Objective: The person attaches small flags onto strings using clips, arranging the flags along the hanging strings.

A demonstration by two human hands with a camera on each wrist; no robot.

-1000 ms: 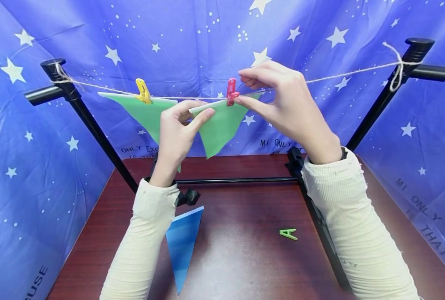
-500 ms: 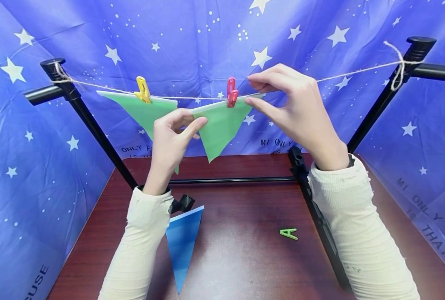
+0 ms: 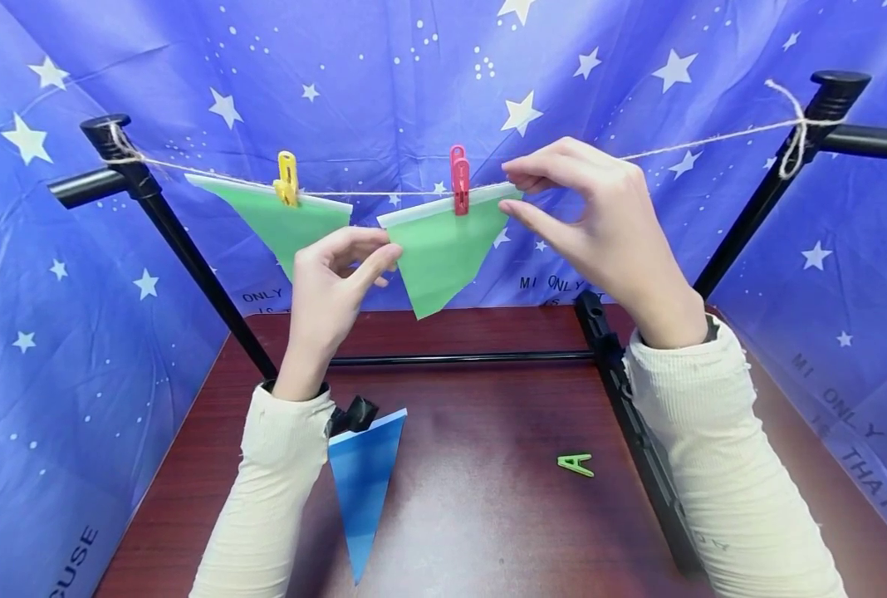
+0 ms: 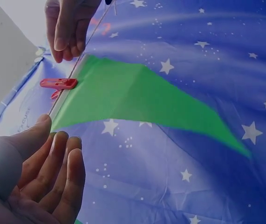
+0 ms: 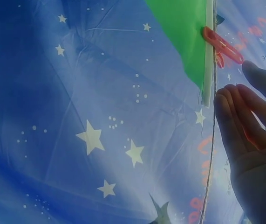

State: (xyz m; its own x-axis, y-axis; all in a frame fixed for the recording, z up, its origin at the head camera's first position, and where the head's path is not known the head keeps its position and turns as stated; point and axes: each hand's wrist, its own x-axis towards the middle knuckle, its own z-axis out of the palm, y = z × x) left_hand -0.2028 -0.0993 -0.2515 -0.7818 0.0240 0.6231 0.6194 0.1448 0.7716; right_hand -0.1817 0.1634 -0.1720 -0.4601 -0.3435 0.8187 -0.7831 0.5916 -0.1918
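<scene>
A green pennant (image 3: 447, 241) with a white top edge hangs at the middle of the string (image 3: 384, 193), clipped by a red clothespin (image 3: 461, 183). At its left edge is my left hand (image 3: 335, 286); thumb and fingers stand apart in the left wrist view, the thumb tip close to the pennant's corner. Whether it still touches the paper I cannot tell. Beside the right corner, my right hand (image 3: 596, 224) has a gap between thumb and fingertips and holds nothing. Further left, a yellow clothespin (image 3: 287, 178) fixes another green pennant (image 3: 271, 212), its lower part hidden behind my left hand.
Black posts (image 3: 189, 257) at left and right carry the string, joined low by a crossbar (image 3: 458, 359). On the dark red table (image 3: 481, 531) lie a blue pennant (image 3: 369, 490) and a green clothespin (image 3: 575, 464). A blue star-patterned cloth (image 3: 406, 75) surrounds the table.
My right hand has drawn off the red clothespin to the right. My left hand has slid down and left from the pennant's corner, loosening its pinch. The red clothespin now stands upright on the string.
</scene>
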